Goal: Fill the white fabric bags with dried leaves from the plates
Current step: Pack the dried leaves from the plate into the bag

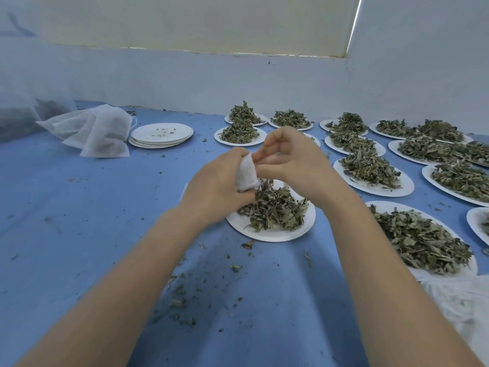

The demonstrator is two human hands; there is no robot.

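Head view: both hands work a small white fabric bag (pixel 247 172) over a plate of dried leaves at frame centre.

Left hand (pixel 219 186) grips the bag, fingers curled round it; right hand (pixel 293 160) pinches its upper edge with curled fingertips. Directly below sits the white plate (pixel 270 231) with its leaf pile (pixel 275 207), on the blue-covered desk (pixel 79 207). More leaf-heaped plates (pixel 370 168) spread across the right half. At upper left lie filled white bags (pixel 92 128), just beside a stack of emptied plates (pixel 162 135). Leaf crumbs (pixel 182 300) dot the lower centre.
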